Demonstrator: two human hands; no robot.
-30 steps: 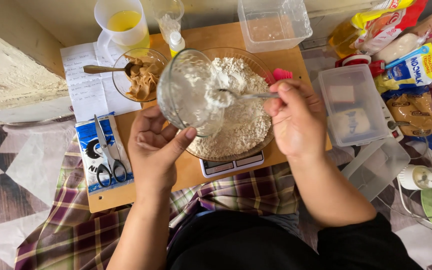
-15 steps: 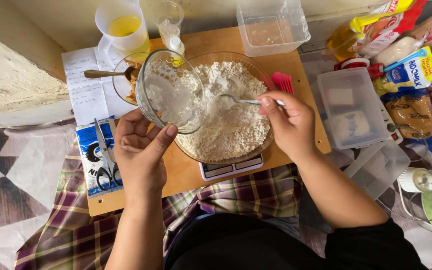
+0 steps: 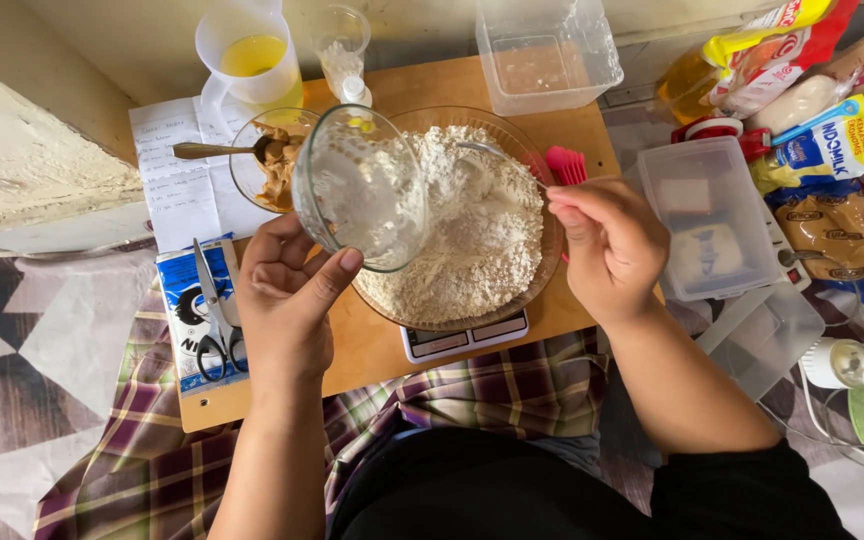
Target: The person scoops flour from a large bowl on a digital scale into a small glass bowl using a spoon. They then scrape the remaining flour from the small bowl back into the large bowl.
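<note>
A small clear glass bowl (image 3: 362, 190), flour-dusted inside, is held tilted over a large glass bowl (image 3: 472, 235) heaped with flour, a spoon (image 3: 497, 155) dipped in

Scissors (image 3: 214, 318) on a blue carton (image 3: 192, 312), yellow-filled jug (image 3: 249, 55) behind.

Single head cam, looks steeply down, close range, onto wooden board (image 3: 352, 350) w/ both hands; no 2nd view.

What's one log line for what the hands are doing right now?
left hand: tilts small flour-dusted glass bowl | right hand: holds metal spoon | large clear glass bowl of flour: on kitchen scale
</note>
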